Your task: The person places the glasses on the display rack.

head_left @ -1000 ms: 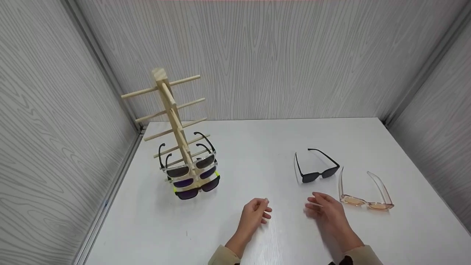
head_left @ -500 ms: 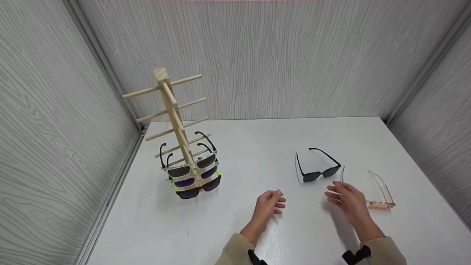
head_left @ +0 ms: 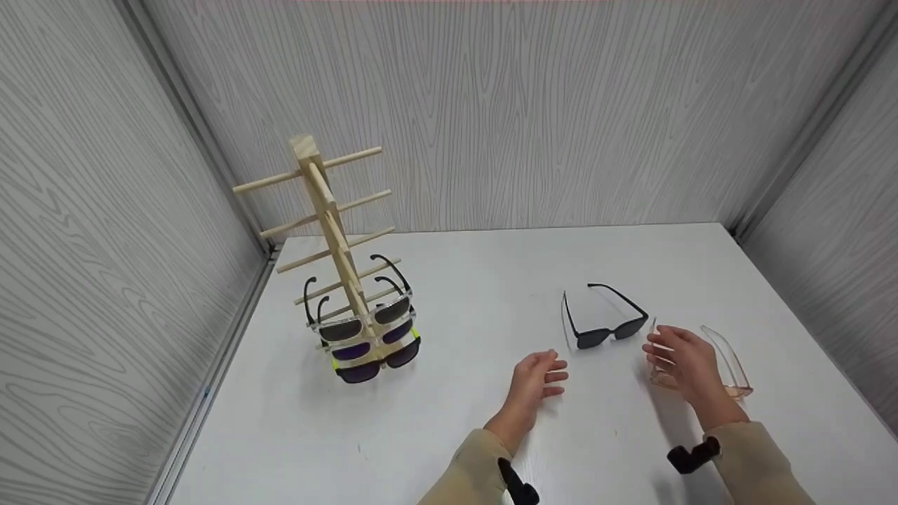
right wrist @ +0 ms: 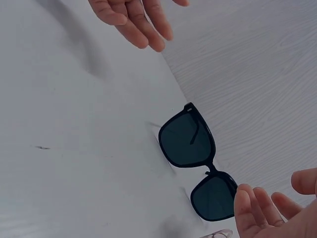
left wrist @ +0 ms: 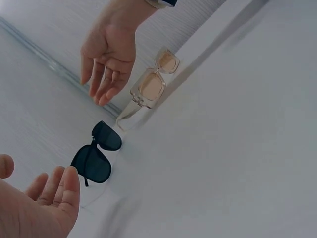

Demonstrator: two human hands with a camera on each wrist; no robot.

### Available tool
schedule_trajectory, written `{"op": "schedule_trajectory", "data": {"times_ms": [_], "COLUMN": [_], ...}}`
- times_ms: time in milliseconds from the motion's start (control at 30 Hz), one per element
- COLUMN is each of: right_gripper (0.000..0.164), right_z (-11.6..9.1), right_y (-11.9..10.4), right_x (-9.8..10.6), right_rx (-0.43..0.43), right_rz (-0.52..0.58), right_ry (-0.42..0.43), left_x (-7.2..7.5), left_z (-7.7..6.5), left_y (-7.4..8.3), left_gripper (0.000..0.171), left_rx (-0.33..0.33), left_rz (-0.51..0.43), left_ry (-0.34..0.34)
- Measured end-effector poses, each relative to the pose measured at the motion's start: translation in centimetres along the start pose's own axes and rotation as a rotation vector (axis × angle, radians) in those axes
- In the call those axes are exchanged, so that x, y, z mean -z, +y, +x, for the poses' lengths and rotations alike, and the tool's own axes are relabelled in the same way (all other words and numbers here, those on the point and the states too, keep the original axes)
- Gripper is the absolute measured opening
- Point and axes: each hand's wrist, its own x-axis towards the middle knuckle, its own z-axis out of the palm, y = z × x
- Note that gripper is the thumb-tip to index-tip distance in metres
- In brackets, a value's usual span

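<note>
My left hand [head_left: 530, 386] hovers over the white table in the head view, its fingers relaxed and holding nothing. Just beyond it to the right lie black sunglasses [head_left: 593, 339], temples unfolded and pointing away. My right hand [head_left: 691, 361] is above the clear-framed glasses with peach lenses [head_left: 738, 391], covering part of them from the head camera. Its fingers are loosely bent with nothing between them. The left wrist view shows the peach-lensed glasses [left wrist: 151, 85] beside the right hand [left wrist: 110, 54]. In the right wrist view the black sunglasses [right wrist: 187, 141] lie near the right hand's fingers [right wrist: 252, 210].
On the left stands a wooden rack [head_left: 330, 210] with several crossbars. Three pairs of sunglasses [head_left: 340, 328] hang low on it, and the upper bars carry none. Grey wood-grain panels [head_left: 526, 112] enclose the table [head_left: 477, 280] at the back and sides.
Both hands have moved right and farther forward over the table. My right hand has come over the peach-lensed glasses, hiding part of them. The glasses themselves have not moved.
</note>
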Motion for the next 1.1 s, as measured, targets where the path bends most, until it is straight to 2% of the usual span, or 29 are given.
{"op": "schedule_trajectory", "data": {"times_ms": [167, 467, 733, 933, 1100], "right_gripper": [0.030, 0.031, 0.056, 0.070, 0.073], "right_z": [0.9, 3.4, 5.2, 5.6, 5.8], "right_y": [-0.4, -1.1, -1.5, -2.0, -2.2], "right_x": [0.7, 0.8, 0.7, 1.2, 1.3], "right_rx": [-0.028, -0.030, -0.056, -0.074, -0.098], "right_rz": [-0.023, -0.093, -0.169, -0.202, -0.258], "right_ry": [0.026, 0.036, 0.090, 0.024, -0.034], "left_x": [-1.0, -2.0, -2.7, -3.1, -3.4], "left_z": [0.7, 2.5, 3.8, 4.3, 4.5], "left_y": [-0.3, -0.5, -0.8, -0.7, -0.6], "left_gripper": [0.038, 0.043, 0.044, 0.053, 0.056], "left_rx": [0.034, 0.061, 0.100, 0.156, 0.173], "left_rz": [-0.023, -0.050, -0.078, -0.189, -0.211], "left_ry": [0.048, 0.039, 0.012, 0.006, -0.001]}}
